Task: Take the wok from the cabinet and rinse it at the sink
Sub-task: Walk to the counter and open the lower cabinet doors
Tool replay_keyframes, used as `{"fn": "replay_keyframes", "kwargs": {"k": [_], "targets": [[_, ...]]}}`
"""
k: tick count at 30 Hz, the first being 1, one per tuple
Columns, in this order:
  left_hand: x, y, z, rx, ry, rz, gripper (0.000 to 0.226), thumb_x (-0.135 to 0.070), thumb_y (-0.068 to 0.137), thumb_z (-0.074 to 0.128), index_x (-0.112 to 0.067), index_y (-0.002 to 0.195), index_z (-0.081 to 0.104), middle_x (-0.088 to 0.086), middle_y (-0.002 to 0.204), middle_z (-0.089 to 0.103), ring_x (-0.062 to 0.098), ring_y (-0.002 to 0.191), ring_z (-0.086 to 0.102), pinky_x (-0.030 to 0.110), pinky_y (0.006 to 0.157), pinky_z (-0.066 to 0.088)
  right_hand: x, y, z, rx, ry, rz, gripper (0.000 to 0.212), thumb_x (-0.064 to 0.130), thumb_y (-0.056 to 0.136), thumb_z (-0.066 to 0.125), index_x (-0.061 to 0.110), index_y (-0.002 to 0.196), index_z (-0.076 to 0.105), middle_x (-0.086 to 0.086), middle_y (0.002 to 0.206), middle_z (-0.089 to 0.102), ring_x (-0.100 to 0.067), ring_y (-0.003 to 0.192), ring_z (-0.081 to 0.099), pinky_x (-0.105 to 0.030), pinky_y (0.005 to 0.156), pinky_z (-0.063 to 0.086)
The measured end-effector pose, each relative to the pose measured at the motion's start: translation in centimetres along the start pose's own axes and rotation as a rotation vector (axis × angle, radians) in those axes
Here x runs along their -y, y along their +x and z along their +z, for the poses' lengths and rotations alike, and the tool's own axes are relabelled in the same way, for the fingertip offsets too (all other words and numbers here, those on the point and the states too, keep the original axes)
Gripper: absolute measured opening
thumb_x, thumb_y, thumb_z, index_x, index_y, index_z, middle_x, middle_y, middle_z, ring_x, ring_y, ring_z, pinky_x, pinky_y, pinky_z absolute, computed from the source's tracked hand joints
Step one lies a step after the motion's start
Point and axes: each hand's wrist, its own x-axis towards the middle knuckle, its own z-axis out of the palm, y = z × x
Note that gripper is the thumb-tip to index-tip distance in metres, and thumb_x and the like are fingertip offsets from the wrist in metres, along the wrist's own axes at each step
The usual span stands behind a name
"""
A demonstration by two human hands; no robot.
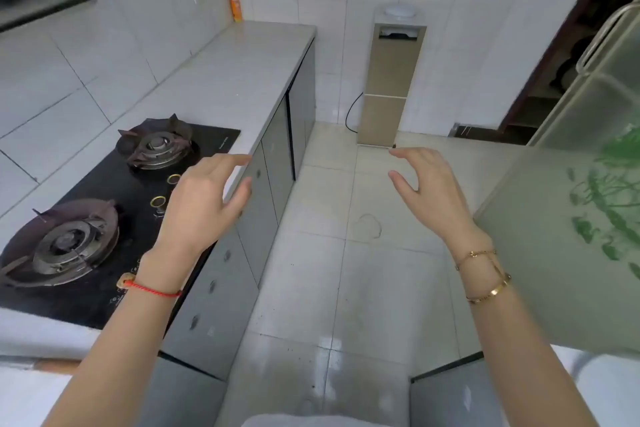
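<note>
No wok and no sink are in view. Grey cabinet doors (273,149) run under the white counter (242,69) on the left, all closed. My left hand (204,198) hovers at the counter's front edge beside the hob, fingers loosely spread, holding nothing. My right hand (429,191) is raised over the tiled floor, fingers relaxed and empty. A red cord is on my left wrist and gold bracelets are on my right wrist.
A black two-burner gas hob (104,218) is set in the counter. An orange bottle (235,2) stands in the far corner. A tall water dispenser (388,80) stands against the back wall. A frosted glass door (568,218) with a green pattern is at the right.
</note>
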Motion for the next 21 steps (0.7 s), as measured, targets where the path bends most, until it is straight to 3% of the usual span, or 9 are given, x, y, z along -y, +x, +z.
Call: {"fn": "replay_keyframes", "kwargs": {"k": [3, 9, 21], "targets": [[-0.1, -1.4, 0.9, 0.02, 0.008, -0.027, 0.031, -0.027, 0.097, 0.053, -0.016, 0.126, 0.06, 0.001, 0.124, 0.065, 0.023, 0.113, 0.06, 0.04, 0.096, 0.048, -0.3, -1.9, 0.7, 0.029, 0.022, 0.025, 0.032, 0.021, 0.098, 0.06, 0.013, 0.129, 0.061, -0.004, 0.127, 0.063, -0.023, 0.124, 0.05, -0.039, 0.108, 0.039], [-1.1, -4.2, 3.0, 0.068, -0.012, -0.09, 0.029, -0.018, 0.095, 0.06, -0.013, 0.123, 0.062, 0.003, 0.118, 0.067, 0.022, 0.108, 0.06, 0.031, 0.092, 0.044, -1.8, -5.1, 2.0, 0.115, 0.04, 0.073, 0.032, 0.021, 0.098, 0.059, 0.014, 0.13, 0.061, -0.005, 0.126, 0.063, -0.024, 0.125, 0.051, -0.046, 0.108, 0.041], [-3.1, -4.5, 6.2, 0.109, -0.049, -0.123, 0.03, -0.015, 0.095, 0.058, -0.009, 0.124, 0.062, 0.007, 0.117, 0.068, 0.025, 0.109, 0.063, 0.034, 0.094, 0.048, -5.3, -6.6, 2.6, 0.127, 0.051, 0.107, 0.033, 0.02, 0.098, 0.06, 0.014, 0.13, 0.061, -0.004, 0.123, 0.064, -0.022, 0.122, 0.052, -0.04, 0.107, 0.041]]}}
